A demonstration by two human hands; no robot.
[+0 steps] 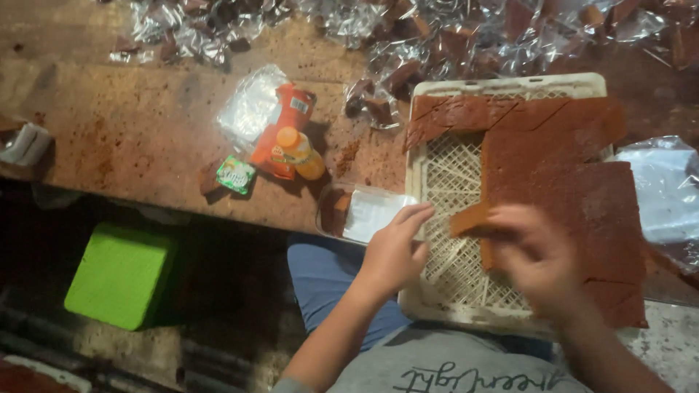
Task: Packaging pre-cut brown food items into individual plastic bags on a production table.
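A: What's in my hands?

B: Go.

A: My right hand (535, 255) has its fingers pinched on a cut piece (472, 217) of the brown sheet (568, 175). The piece is a small flat slab, orange-brown, roughly rectangular, with its edge lifted a bit off the tray (455, 175). The hand is blurred, so I can't tell the exact grip beyond the pinch.

B: Left?

A: My left hand (393, 251) rests on the tray's left rim, fingers curled loosely together, holding nothing.

B: Sheet look?

A: Reddish-brown, matte, slightly grainy, thin and flat. It's scored into rectangles and slanted cuts, and it covers the tray's right and top parts. It overhangs the right edge.

B: Tray?

A: Cream plastic, rectangular, open lattice bottom showing where the sheet is gone. It sits at the near edge of the tabletop (145, 124), which is worn wood, brown and stained.

B: Other stuff?

A: Small white container (371, 212) just left of the tray. An orange packet (287, 127) with a little orange bottle (300, 151) on it, and a small green packet (236, 175) near that. Crinkled clear wrap (408, 25) along the far side with brown pieces in it. Green block (120, 275) down on the floor.
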